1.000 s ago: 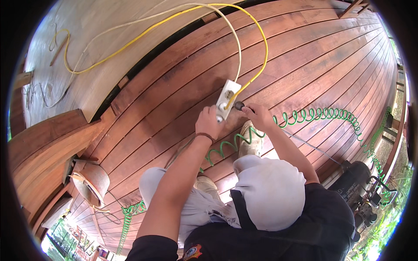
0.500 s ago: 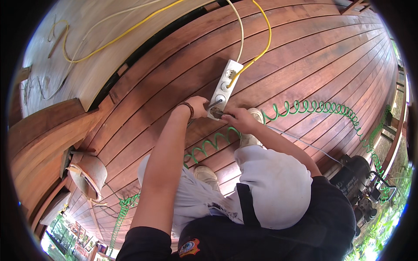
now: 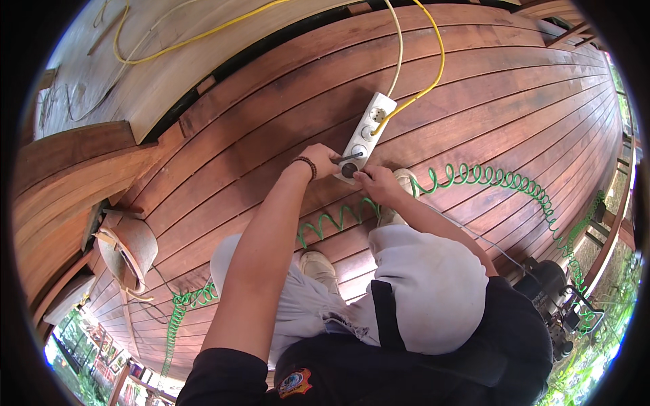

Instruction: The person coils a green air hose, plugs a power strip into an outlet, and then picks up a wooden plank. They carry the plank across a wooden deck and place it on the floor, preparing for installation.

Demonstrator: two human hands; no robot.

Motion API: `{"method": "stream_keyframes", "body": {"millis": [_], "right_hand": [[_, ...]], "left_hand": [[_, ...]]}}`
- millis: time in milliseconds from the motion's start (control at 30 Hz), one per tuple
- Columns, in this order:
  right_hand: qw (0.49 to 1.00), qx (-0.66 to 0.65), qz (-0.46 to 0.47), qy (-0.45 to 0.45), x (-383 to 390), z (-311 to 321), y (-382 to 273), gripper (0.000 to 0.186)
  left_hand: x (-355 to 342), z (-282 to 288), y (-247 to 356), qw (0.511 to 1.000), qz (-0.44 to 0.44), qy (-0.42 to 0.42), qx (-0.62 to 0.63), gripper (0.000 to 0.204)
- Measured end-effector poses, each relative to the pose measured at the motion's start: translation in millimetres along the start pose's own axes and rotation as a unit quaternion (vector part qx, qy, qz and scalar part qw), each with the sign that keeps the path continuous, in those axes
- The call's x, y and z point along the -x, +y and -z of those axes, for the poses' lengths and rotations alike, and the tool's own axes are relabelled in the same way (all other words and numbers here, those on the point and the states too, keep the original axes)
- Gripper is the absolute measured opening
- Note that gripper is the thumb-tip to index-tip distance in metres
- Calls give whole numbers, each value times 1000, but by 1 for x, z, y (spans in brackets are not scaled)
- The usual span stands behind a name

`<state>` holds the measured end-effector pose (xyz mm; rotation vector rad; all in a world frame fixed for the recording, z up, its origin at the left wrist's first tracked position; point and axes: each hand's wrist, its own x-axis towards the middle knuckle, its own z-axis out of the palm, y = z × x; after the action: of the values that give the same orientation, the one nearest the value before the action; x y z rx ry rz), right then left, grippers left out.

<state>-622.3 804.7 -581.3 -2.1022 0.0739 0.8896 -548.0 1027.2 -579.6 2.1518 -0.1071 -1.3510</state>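
Observation:
A white power strip (image 3: 363,143) lies on the wooden deck. My left hand (image 3: 321,161), wearing a dark beaded bracelet, closes at its lower left edge, though its fingertips are partly hidden. A dark cord (image 3: 350,157) runs past these fingers from a socket in the strip. In the end socket nearest me sits a round black plug (image 3: 349,170). Thumb and fingers of my right hand (image 3: 379,184) pinch at the side of this plug. Farther up the strip, a yellow cord (image 3: 399,108) enters another socket.
A green coiled hose (image 3: 487,171) stretches across the deck (image 3: 271,122). At the lower right stands a black compressor (image 3: 544,283); a worn bucket-like container (image 3: 128,250) is at the left. My shoes (image 3: 318,267) are close to the hose.
The black plug, tilted up off the end socket before, now sits flat against it. My right hand has shifted with it. The whole view has turned slightly.

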Motion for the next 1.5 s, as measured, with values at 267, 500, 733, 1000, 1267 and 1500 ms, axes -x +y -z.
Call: {"method": "stream_keyframes", "body": {"millis": [267,500,733,1000,1267,1500], "right_hand": [[998,59,-21,5,-2,5,-2,48],[998,60,-6,-2,-5,4,1,48],[997,67,-3,42,-5,19,-2,40],[949,-64,-75,298,124,96,27,20],[892,-22,-450,45,528,6,8,33],[910,-35,-359,-202,787,-163,-112,39]], "left_hand": [[2,-20,9,998,21,66,13,62],[-9,-39,-5,984,61,100,134,64],[-21,-17,12,997,57,59,0,58],[23,-27,57,985,98,85,-115,45],[202,-57,58,993,87,-42,-63,41],[441,-40,66,991,105,-79,16,41]]}}
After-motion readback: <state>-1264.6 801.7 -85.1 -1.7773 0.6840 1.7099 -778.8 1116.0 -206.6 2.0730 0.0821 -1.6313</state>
